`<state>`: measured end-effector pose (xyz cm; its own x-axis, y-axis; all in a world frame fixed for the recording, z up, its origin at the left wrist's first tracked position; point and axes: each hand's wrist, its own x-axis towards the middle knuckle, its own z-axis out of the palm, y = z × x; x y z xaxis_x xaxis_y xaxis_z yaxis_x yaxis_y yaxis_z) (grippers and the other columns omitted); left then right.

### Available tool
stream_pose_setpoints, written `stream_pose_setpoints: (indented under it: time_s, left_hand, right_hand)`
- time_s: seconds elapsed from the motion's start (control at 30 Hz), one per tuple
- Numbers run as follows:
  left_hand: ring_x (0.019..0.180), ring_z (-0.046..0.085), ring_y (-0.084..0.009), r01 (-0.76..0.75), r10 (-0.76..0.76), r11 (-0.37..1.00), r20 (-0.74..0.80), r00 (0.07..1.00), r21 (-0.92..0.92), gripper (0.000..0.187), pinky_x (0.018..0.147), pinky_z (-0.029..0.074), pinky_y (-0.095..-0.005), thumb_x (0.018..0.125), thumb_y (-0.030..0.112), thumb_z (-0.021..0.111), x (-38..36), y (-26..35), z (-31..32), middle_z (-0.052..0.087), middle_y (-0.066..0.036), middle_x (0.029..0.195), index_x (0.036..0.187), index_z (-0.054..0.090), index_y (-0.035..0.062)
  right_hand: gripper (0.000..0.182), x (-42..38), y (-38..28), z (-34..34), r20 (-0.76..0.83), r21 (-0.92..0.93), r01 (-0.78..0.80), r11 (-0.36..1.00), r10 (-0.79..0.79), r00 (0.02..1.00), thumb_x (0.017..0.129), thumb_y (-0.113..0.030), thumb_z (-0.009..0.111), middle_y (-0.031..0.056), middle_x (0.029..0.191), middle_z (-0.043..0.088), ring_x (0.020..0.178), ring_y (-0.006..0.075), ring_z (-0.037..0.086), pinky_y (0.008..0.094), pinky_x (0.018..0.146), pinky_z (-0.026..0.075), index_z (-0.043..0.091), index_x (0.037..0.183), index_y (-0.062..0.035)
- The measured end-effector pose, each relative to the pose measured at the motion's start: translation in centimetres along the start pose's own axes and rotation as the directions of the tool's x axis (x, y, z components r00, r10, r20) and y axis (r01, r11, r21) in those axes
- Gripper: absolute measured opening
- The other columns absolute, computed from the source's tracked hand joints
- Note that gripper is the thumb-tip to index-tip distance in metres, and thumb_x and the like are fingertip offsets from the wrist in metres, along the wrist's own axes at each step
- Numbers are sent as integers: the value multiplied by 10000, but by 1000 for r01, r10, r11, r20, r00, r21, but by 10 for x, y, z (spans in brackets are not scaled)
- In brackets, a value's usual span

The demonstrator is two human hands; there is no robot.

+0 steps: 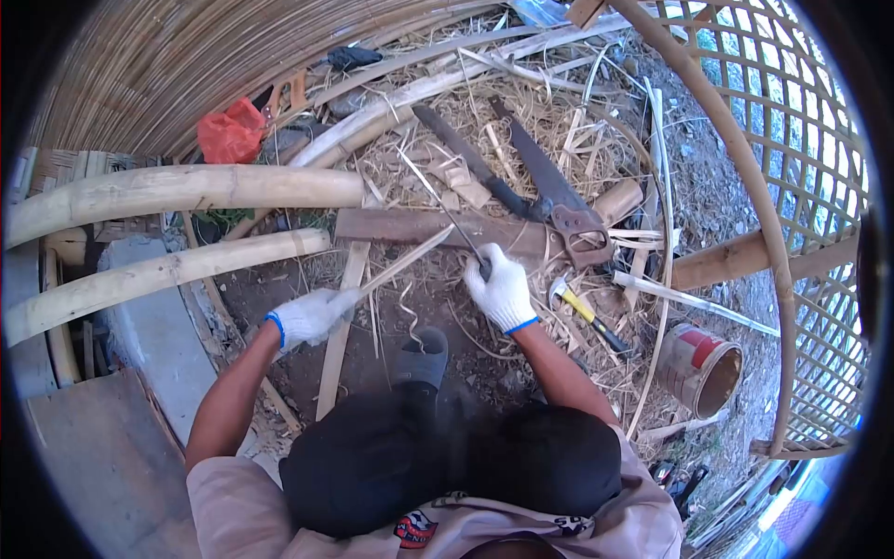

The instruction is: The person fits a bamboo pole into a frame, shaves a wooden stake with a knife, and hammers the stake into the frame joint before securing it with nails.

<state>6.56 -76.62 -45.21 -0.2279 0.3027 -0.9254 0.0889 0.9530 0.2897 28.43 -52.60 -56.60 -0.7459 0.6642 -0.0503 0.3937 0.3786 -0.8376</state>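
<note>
A pale split-bamboo strip (pixel 407 261) points up and right from my left hand (pixel 314 319), which wears a white work glove and is closed round its lower end. In my gloved right hand (pixel 501 293) is the dark handle of a long, thin-bladed knife (pixel 440 199), its blade slanting up and left. The strip's tip lies near the blade, over a brown wooden plank (pixel 400 226). Below the strip, a curled shaving (pixel 410 312) hangs above my grey sandal (pixel 424 359).
A handsaw (pixel 540 163) lies beyond the plank among bamboo scraps. To the right are a yellow-and-black hammer (pixel 589 315) and a tipped bucket (pixel 680 363). Thick bamboo poles (pixel 186 189) reach in from the left. A woven bamboo lattice (pixel 780 140) stands at the right.
</note>
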Motion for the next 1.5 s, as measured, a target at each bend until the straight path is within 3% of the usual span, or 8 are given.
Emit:
stream_pose_setpoints:
  time_s: [0.13,0.3,0.43,0.63,0.73,1.27,1.4,1.5]
  left_hand:
    - [610,499,-155,-43,44,999,-48,998,23,717,546,433,-348,1081,667,405,3,0,-3,543,-52,794,1120,659,-2]
    - [517,452,-142,-59,58,997,-44,997,-39,724,477,379,-349,1058,703,452,10,-13,3,479,-4,661,1031,635,3]
    - [542,465,-139,-60,61,998,-57,996,16,738,492,387,-346,1043,717,456,11,-13,1,486,-9,667,1034,643,4]
    - [571,494,-135,-22,22,1000,-38,999,-1,729,502,395,-355,1059,696,440,6,-12,6,539,-36,694,1024,666,3]
    - [595,506,-127,-80,80,997,-63,995,0,733,505,390,-355,1064,697,431,5,-7,1,545,-45,703,1000,669,6]
    - [654,555,-202,-35,41,996,-62,997,88,790,637,486,-418,1072,702,388,10,-14,3,598,-87,754,1059,664,-38]
    - [640,548,-183,-218,232,967,-98,968,134,783,598,477,-399,1066,712,395,9,-17,5,594,-90,749,1026,653,-26]
    - [666,567,-199,-78,87,990,-71,994,116,783,652,499,-408,1069,700,406,4,-5,1,619,-101,769,1158,670,-32]
  right_hand:
    - [280,12,35,1,162,-350,-37,936,100,982,983,-321,688,255,785,721,753,470,728,555,680,566,649,1052,-52]
    - [325,2,-9,-8,52,5,-59,998,59,997,978,-326,640,320,836,717,809,508,722,605,738,559,638,1045,-8]
    - [324,9,35,3,202,-302,-129,945,196,960,978,-321,642,332,851,712,854,510,721,589,761,563,642,1043,-4]
    - [316,-3,6,-4,37,15,-70,997,69,997,980,-330,651,296,820,720,795,502,723,574,731,571,639,1024,-17]
    - [288,3,39,3,174,-319,-91,943,153,973,980,-320,671,286,810,716,785,495,721,565,710,563,639,1033,-38]
    - [283,-4,9,-5,34,10,-38,999,37,999,969,-315,671,289,776,702,766,497,714,576,689,554,644,1039,-42]
    - [283,9,32,-8,191,-318,-50,947,116,975,967,-318,693,278,804,715,771,487,719,560,684,561,651,1037,-47]
    - [294,7,4,-10,80,-132,-88,987,99,992,975,-326,671,293,819,718,797,489,727,570,711,565,662,1057,-44]
